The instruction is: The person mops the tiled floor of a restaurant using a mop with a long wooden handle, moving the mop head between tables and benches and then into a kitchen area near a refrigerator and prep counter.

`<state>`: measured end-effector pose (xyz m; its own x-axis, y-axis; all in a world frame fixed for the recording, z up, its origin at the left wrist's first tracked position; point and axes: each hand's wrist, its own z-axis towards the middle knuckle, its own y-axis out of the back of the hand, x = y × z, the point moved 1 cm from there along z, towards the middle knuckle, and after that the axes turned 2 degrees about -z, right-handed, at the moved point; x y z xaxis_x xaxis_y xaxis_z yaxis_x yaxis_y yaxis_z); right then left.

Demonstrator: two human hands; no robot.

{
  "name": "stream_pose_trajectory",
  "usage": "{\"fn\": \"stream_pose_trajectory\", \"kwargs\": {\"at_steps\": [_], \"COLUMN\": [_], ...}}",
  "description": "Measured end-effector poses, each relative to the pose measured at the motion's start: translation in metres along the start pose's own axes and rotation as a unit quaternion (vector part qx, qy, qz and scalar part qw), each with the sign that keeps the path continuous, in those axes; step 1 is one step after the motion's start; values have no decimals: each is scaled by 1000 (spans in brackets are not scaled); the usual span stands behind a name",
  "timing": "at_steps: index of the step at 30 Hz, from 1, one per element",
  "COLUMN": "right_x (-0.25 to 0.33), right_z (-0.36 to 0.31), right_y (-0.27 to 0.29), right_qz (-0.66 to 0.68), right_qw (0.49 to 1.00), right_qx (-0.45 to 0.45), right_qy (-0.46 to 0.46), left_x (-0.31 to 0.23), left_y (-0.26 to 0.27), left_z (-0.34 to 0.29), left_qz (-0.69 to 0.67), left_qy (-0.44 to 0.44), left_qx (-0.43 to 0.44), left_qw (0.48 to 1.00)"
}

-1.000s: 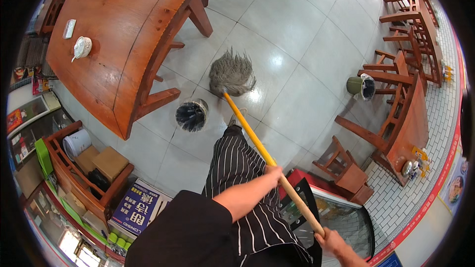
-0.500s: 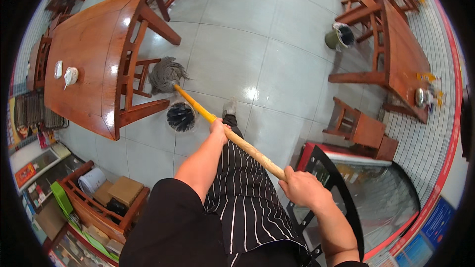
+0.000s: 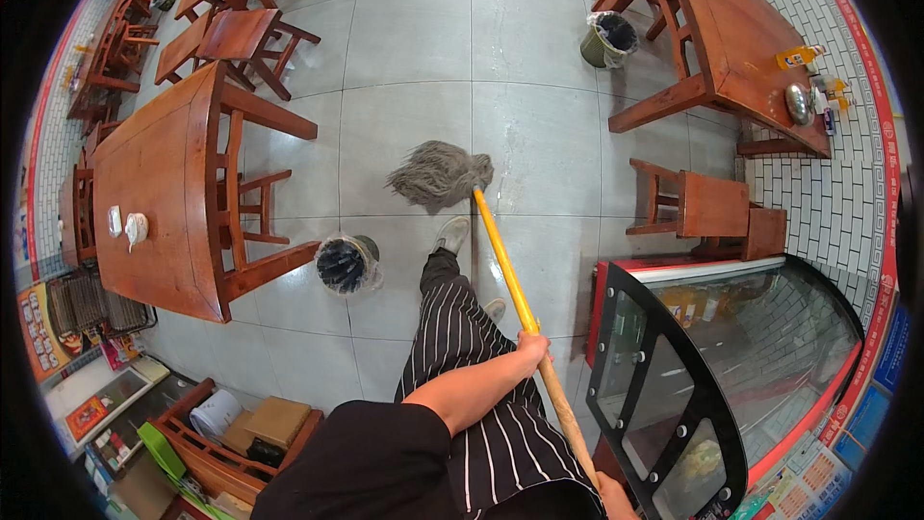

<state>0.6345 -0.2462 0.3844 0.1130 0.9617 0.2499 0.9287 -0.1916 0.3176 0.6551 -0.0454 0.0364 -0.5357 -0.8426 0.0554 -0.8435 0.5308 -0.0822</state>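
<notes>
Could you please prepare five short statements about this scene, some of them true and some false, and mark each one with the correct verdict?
1. The grey mop head lies on the tiled floor. True.
2. The left hand grips the mop handle. True.
3. The right hand is nearer to the mop head than the left hand. False: the left hand is nearer; the right hand is at the lower picture edge.
4. A lined bin stands to the left of both shoes. True.
5. The small white container is on the right-hand table. False: the small white container is on the left-hand table.
</notes>
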Motion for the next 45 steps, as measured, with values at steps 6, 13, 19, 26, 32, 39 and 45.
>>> {"fn": "stream_pose_trajectory", "kwargs": {"at_steps": [6, 13, 19, 26, 32, 39, 45], "right_x": [75, 309, 483, 430, 304, 142, 91], "right_z": [112, 316, 428, 426, 367, 242, 133], "right_y": [-10, 24, 74, 32, -35, -166, -308], "right_qz": [185, 329, 314, 119, 80, 50, 158], "right_qw": [973, 931, 942, 986, 992, 992, 973], "right_qx": [117, 156, 61, -22, -78, -118, -40], "right_qy": [-73, 3, 103, 118, 51, 0, -165], "left_x": [-148, -360, -435, -398, -375, -366, -369], "left_y": [14, 76, 316, 577, 636, 661, 652], "left_z": [27, 4, -54, -150, -169, -142, -143], "left_qz": [77, 48, 247, 292, 391, 382, 370], "left_qy": [-189, -416, -576, -248, -229, -366, -393], "left_qx": [-85, -40, -382, -691, -639, -671, -666], "left_qw": [975, 907, 680, 613, 621, 519, 515]}}
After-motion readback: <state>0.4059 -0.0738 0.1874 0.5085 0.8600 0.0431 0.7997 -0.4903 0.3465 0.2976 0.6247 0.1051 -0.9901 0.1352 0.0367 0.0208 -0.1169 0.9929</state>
